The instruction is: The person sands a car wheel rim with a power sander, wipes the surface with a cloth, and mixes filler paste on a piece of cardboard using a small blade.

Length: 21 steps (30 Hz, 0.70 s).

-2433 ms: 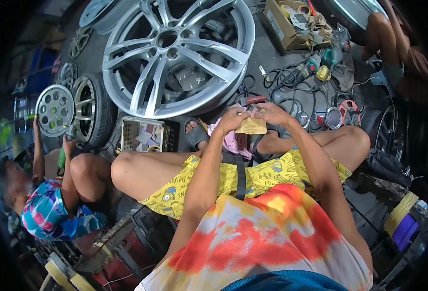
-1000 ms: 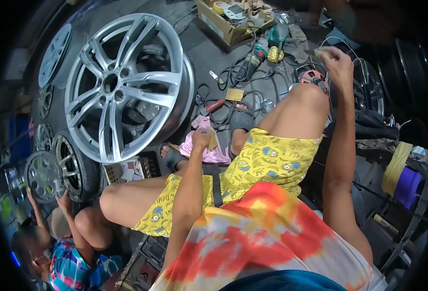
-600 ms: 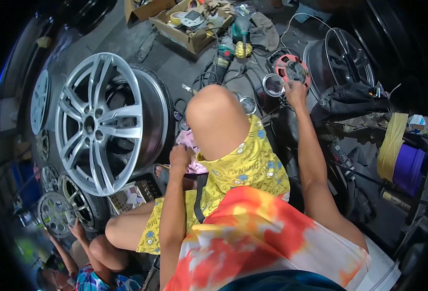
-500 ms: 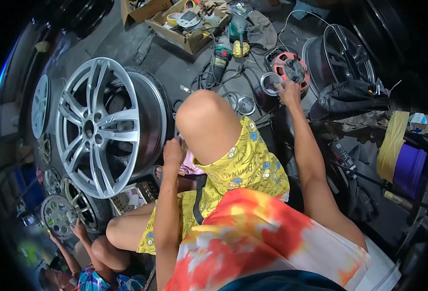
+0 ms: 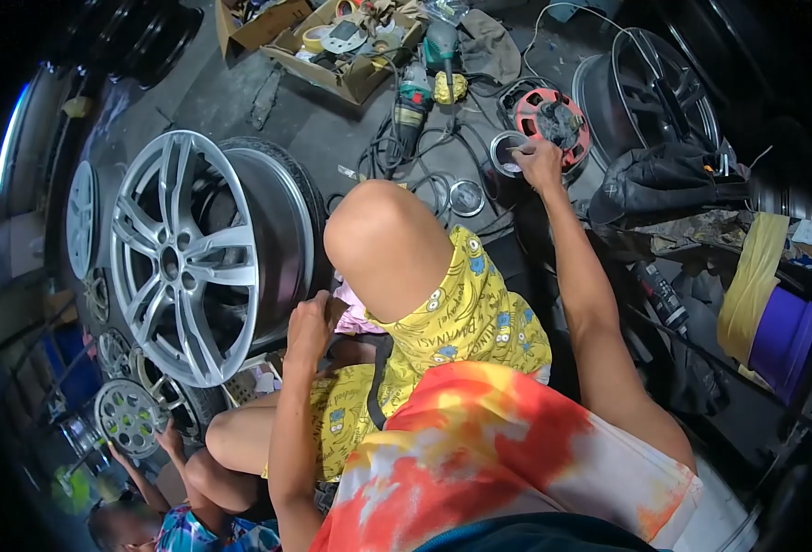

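My right hand (image 5: 540,166) reaches forward, its fingers pinched at the rim of an open metal can (image 5: 502,158). Something small and thin seems to be in that pinch, too small to name. Close by my left knee is my left hand (image 5: 307,327), fingers curled closed; what they hold, if anything, is hidden. A pink cloth (image 5: 358,315) lies just beside it. To its left a silver multi-spoke alloy wheel (image 5: 171,265) stands upright, propped against a tyre and another rim (image 5: 282,230).
Two corded power tools, including an angle grinder (image 5: 411,106), lie among cables near a red cable reel (image 5: 553,124). A cardboard box (image 5: 365,83) of supplies sits behind. Another wheel (image 5: 645,97) stands at right. A co-worker's hands hold a round wheel cover (image 5: 130,419) at lower left.
My right hand has shifted slightly up and left, its fingers now over the can's rim. My left hand has moved down and left, away from my knee. The view has shifted slightly.
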Each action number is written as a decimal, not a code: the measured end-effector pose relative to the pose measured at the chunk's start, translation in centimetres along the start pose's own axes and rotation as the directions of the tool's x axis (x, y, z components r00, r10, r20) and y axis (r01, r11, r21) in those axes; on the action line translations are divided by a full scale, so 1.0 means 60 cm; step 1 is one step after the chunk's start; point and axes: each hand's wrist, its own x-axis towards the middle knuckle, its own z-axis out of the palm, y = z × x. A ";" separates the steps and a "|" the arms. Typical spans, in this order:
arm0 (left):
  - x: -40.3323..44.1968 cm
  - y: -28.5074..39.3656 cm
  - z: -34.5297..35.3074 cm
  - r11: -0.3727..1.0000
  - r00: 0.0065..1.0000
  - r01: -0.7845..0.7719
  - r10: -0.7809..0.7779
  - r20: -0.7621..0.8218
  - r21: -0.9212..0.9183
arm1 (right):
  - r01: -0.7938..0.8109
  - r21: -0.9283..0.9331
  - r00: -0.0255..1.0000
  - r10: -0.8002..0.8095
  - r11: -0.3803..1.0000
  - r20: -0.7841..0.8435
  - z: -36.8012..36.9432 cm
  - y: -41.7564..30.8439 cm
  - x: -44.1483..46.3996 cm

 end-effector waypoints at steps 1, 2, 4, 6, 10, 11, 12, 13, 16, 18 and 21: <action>0.001 -0.004 0.004 1.000 1.000 0.003 -0.003 0.008 -0.008 | 0.005 0.003 1.000 -0.005 1.000 -0.007 -0.005 -0.007 -0.004; 0.002 -0.008 0.007 1.000 1.000 0.002 -0.002 0.010 -0.006 | 0.009 0.006 1.000 -0.009 1.000 -0.015 -0.009 -0.015 -0.007; 0.004 -0.008 0.007 1.000 1.000 -0.012 0.012 0.002 -0.019 | 0.001 0.011 0.998 -0.001 1.000 -0.055 -0.008 -0.017 -0.006; 0.004 -0.009 0.009 1.000 1.000 -0.015 0.015 -0.001 -0.026 | -0.005 0.017 0.996 0.007 1.000 -0.094 -0.005 -0.015 -0.006; 0.004 -0.016 0.016 0.998 1.000 0.003 -0.003 0.007 -0.066 | -0.129 0.354 0.990 0.143 0.927 -0.014 0.004 0.001 -0.006; 0.003 -0.018 0.018 0.998 1.000 0.003 -0.003 0.006 -0.067 | -0.218 0.511 0.973 0.224 0.831 0.050 0.008 0.006 -0.005; 0.003 -0.017 0.019 0.997 1.000 0.004 -0.004 0.009 -0.075 | -0.218 0.511 0.973 0.224 0.832 0.050 0.012 0.013 -0.006; 0.002 -0.016 0.019 0.997 1.000 0.006 -0.005 0.012 -0.082 | -0.245 0.601 0.966 0.247 0.761 0.082 0.015 0.020 -0.006; 0.002 -0.012 0.018 0.995 1.000 0.021 -0.019 0.023 -0.098 | -0.335 0.714 0.933 0.321 0.615 0.161 0.011 0.016 -0.007; 0.001 -0.015 0.023 0.994 1.000 0.008 -0.007 0.008 -0.108 | -0.397 0.739 0.903 0.375 0.545 0.208 0.004 0.013 -0.010; 0.000 -0.017 0.025 0.994 1.000 0.004 -0.003 0.005 -0.113 | -0.428 0.815 0.868 0.427 0.390 0.252 -0.010 0.009 -0.013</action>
